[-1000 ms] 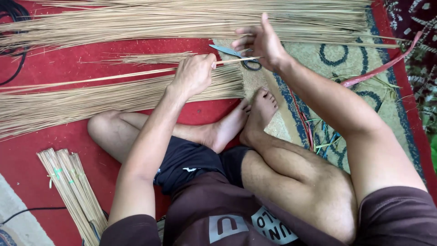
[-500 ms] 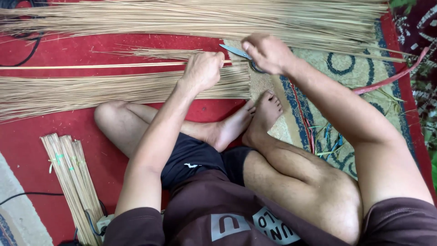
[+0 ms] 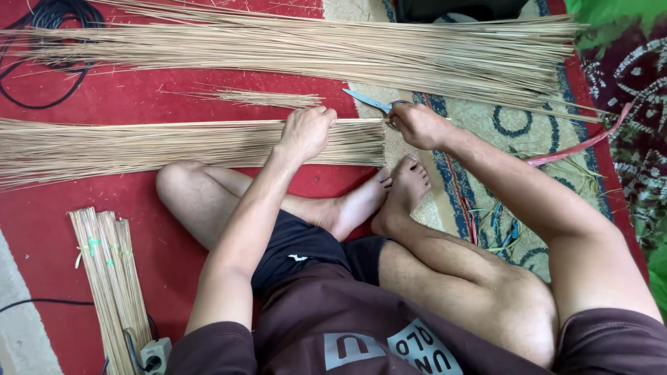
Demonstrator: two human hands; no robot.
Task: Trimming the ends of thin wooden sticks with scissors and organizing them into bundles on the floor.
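My left hand (image 3: 306, 132) is curled on the top edge of the near pile of thin tan sticks (image 3: 139, 146), pinching one thin stick (image 3: 361, 120) that runs right toward my other hand. My right hand (image 3: 417, 125) grips a pair of scissors (image 3: 372, 102) at the right end of that pile, blades pointing up and left. A larger pile of longer sticks (image 3: 313, 52) lies across the top of the red mat (image 3: 174, 87). A small loose tuft of sticks (image 3: 271, 98) lies between the two piles.
A tied bundle of cut sticks (image 3: 111, 278) lies at the lower left beside a power strip (image 3: 154, 353). A black cable (image 3: 42, 21) coils at the top left. My crossed legs and bare feet (image 3: 389, 194) sit below the near pile. A patterned rug (image 3: 500, 139) lies to the right.
My left hand has brought the single long stick down onto the near pile. My right hand has dropped with the scissors from the far pile to the near pile's right end.
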